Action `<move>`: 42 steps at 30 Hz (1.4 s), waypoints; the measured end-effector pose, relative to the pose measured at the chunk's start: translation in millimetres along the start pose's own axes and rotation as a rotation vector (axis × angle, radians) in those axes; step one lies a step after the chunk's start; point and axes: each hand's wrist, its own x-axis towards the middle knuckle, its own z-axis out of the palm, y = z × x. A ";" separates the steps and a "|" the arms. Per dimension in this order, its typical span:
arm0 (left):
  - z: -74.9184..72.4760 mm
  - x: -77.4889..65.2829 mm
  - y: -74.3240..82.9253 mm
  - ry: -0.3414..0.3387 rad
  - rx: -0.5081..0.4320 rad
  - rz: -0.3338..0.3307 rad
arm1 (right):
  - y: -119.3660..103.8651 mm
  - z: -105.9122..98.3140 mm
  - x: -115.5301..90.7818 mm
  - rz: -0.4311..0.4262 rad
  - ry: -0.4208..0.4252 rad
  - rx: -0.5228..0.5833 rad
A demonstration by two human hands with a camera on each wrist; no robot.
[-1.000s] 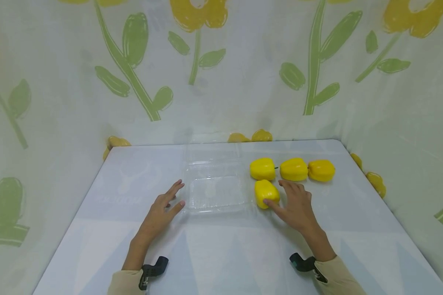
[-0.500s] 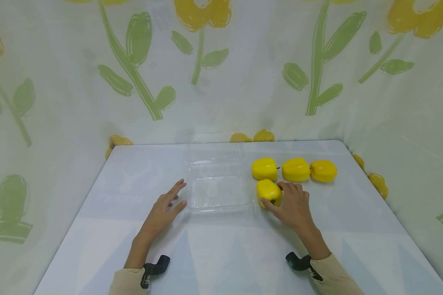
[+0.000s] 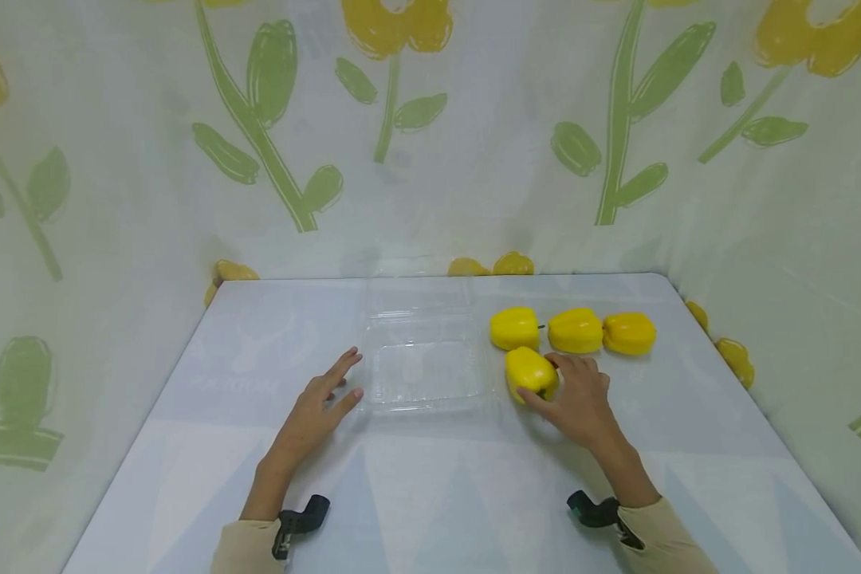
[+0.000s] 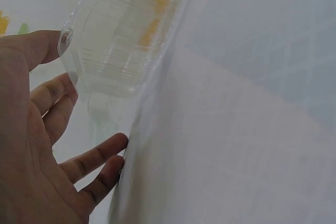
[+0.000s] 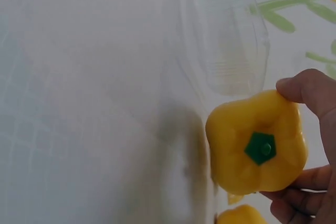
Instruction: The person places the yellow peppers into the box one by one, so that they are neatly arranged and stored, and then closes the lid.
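My right hand (image 3: 581, 399) holds a yellow bell pepper (image 3: 529, 373) between thumb and fingers, right of a clear plastic clamshell box (image 3: 425, 405). In the right wrist view the held bell pepper (image 5: 231, 135) shows its green stem end, and the right hand (image 5: 315, 98) has the thumb on one side and the fingers on the other. My left hand (image 3: 310, 414) is at the box's left side, fingers spread. Up close, the left hand (image 4: 37, 108) has its thumb and fingertips at the rim of the clear box (image 4: 115, 51), apparently touching it.
Behind the held pepper, a row of yellow bell peppers lies on the white table (image 3: 416, 502): a left one (image 3: 513, 328), a middle one (image 3: 575, 330) and a right one (image 3: 628, 333). The box's raised lid (image 3: 419, 291) stands toward the flower-patterned curtain (image 3: 473, 183).
The right hand has closed its grip on the near bell pepper and tipped it, shifting it slightly right, so more of its stem end shows. The left hand stays in place.
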 end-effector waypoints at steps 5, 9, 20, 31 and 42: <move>0.4 0.4 0.2 -0.002 0.004 0.006 | 5.6 -8.3 -1.9 -0.006 -0.019 0.074; 0.2 0.6 -0.1 -0.003 0.006 0.008 | 5.4 -15.0 -2.7 -0.011 -0.009 0.108; 2.0 0.1 -2.2 -0.003 0.010 -0.008 | 8.1 -24.8 3.3 -0.085 -0.005 0.152; 2.4 1.2 -4.1 0.006 0.012 0.012 | 6.5 -36.4 13.7 -0.104 -0.020 0.173; 3.1 0.9 -6.0 0.000 0.002 0.022 | -0.1 -40.6 22.2 -0.159 -0.031 0.179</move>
